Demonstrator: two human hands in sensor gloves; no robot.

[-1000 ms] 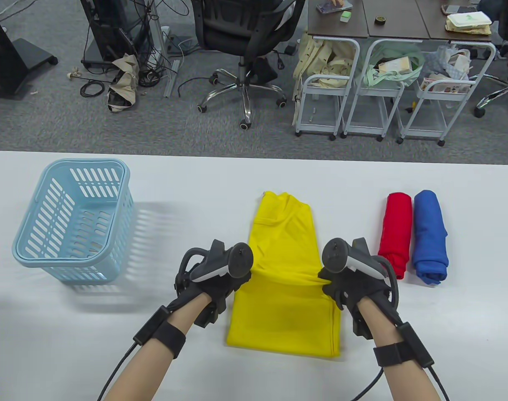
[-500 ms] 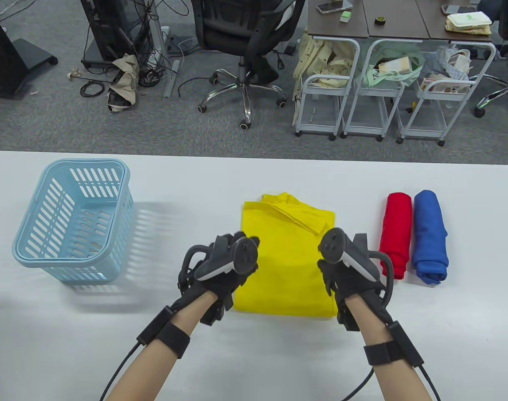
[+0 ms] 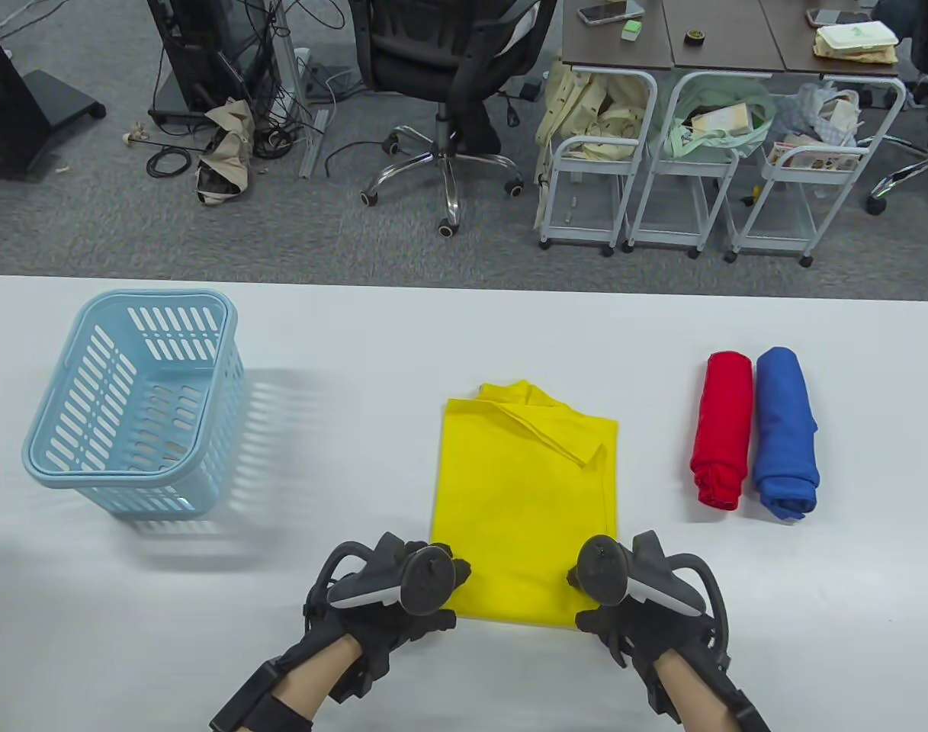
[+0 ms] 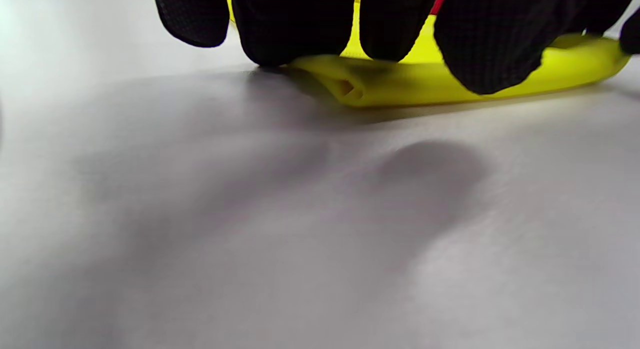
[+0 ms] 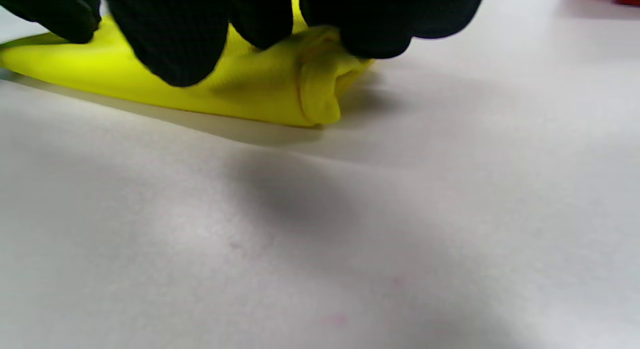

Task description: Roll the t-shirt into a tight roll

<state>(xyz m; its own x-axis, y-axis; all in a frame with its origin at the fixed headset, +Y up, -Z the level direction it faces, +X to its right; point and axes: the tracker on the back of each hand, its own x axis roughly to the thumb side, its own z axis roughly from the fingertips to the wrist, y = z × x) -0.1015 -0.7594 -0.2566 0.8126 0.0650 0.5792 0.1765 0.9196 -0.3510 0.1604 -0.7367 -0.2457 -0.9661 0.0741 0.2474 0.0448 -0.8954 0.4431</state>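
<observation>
Left hand (image 3: pixel 402 602) on the near-left corner of the folded yellow t-shirt (image 3: pixel 526 496), right hand (image 3: pixel 631 602) on the near-right corner. Seen from the wrist views, gloved fingers (image 4: pixel 295 24) down on the near hem, curled over a fold of cloth that is already lifted into a small tube; fingers (image 5: pixel 175 34) likewise bunching the right corner. Thumbs hidden under the cloth edge, so probably a pinch on each side rather than a plain press.

Shirt flat on the white table (image 3: pixel 204 648), well to the right of the light blue basket (image 3: pixel 128 404), its long axis running away from the hands toward the far edge, collar end farthest, a sleeve flap folded across the top. Both hands equally close, spaced across the short near edge, so the roll would seem to travel straight away from the body along that long axis.

Farther right of the basket, beyond the shirt: red roll (image 3: pixel 723 431) and blue roll (image 3: pixel 785 433), side by side and touching.

No brand, label or legible writing visible anywhere on shirt, basket or gloves.
</observation>
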